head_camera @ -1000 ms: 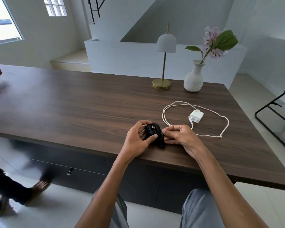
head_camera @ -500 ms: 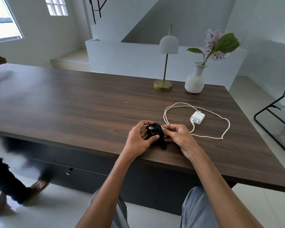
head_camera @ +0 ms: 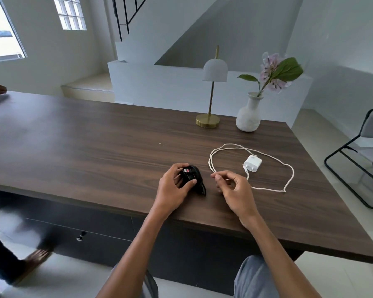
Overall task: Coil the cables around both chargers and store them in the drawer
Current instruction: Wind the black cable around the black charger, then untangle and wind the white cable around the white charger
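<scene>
Gripping the black charger (head_camera: 192, 176) with its cable wound around it, the left hand (head_camera: 174, 186) presses it to the table (head_camera: 95, 143) while the right hand (head_camera: 235, 188) hovers loosely curled, empty, beside the white charger (head_camera: 252, 163) and its uncoiled white cable (head_camera: 289, 168).

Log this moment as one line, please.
left hand: holds coiled black charger | right hand: empty, by white cable | white charger: uncoiled on table
</scene>
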`<action>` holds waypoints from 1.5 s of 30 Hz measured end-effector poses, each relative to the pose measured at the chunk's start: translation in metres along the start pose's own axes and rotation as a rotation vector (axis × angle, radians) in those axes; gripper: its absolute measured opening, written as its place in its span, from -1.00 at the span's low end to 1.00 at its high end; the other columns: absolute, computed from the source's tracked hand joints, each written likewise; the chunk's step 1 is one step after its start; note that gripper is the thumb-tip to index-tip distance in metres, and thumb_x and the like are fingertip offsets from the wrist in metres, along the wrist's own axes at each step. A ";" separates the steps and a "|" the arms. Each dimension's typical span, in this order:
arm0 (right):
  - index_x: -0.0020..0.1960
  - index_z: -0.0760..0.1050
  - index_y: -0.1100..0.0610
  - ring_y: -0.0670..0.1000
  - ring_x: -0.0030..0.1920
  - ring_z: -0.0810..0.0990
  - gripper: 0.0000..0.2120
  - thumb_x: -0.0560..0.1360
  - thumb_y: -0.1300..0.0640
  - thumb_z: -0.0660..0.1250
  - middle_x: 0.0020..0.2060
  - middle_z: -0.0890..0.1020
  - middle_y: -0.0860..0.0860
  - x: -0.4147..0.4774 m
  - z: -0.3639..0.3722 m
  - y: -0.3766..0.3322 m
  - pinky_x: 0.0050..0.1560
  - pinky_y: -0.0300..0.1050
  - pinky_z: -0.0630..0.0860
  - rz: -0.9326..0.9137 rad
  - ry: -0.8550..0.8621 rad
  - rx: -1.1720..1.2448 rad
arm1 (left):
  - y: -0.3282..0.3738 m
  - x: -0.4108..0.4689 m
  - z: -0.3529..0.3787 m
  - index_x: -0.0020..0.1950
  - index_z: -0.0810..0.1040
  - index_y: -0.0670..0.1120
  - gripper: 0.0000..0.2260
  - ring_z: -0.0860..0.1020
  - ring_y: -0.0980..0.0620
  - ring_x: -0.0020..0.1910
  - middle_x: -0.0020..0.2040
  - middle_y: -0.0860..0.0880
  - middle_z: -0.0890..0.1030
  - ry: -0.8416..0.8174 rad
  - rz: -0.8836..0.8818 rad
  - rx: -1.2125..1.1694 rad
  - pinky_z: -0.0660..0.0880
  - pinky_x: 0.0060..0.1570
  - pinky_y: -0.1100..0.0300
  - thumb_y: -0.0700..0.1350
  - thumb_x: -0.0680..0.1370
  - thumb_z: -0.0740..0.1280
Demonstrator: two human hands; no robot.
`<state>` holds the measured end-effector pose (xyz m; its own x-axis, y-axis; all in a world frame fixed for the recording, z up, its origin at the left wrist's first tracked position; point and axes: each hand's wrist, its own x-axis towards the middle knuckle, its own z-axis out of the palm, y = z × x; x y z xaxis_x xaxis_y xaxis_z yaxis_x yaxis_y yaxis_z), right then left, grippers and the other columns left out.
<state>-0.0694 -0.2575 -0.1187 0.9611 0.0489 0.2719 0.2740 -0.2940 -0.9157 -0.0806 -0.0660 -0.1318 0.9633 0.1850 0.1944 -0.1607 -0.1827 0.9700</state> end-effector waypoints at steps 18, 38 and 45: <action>0.42 0.42 -0.05 0.24 0.29 0.45 -0.53 0.56 -0.19 0.27 0.21 0.54 0.20 0.064 -0.054 0.046 0.33 0.14 0.35 0.121 0.183 -0.765 | 0.017 0.023 0.014 0.64 0.13 -0.09 -0.44 0.33 -0.26 0.52 0.64 -0.19 0.11 0.224 0.145 0.582 0.46 0.32 -0.08 -0.21 0.66 0.25; 0.21 0.46 0.01 -0.08 0.23 0.58 -0.50 0.37 0.21 0.59 0.15 0.56 -0.13 0.013 -0.017 0.012 0.06 -0.14 0.65 -0.188 0.102 -0.030 | 0.016 0.013 0.046 0.07 0.70 -0.13 -0.71 0.48 0.15 -0.57 -0.29 0.07 0.71 -0.034 -0.060 0.047 0.40 -0.57 0.27 0.01 0.68 0.26; 0.19 0.46 0.07 0.07 0.15 0.69 -0.48 0.33 0.20 0.62 0.19 0.63 0.06 0.010 -0.022 0.012 0.01 -0.14 0.65 0.034 -0.001 0.323 | 0.023 0.011 0.046 0.12 0.74 -0.08 -0.78 0.68 0.18 -0.17 -0.13 0.07 0.76 -0.116 -0.094 -0.007 0.55 -0.12 0.34 0.00 0.59 0.41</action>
<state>-0.0575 -0.2816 -0.1201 0.9700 0.0453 0.2389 0.2381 0.0224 -0.9710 -0.0640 -0.1120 -0.1144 0.9925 0.0877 0.0849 -0.0698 -0.1635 0.9841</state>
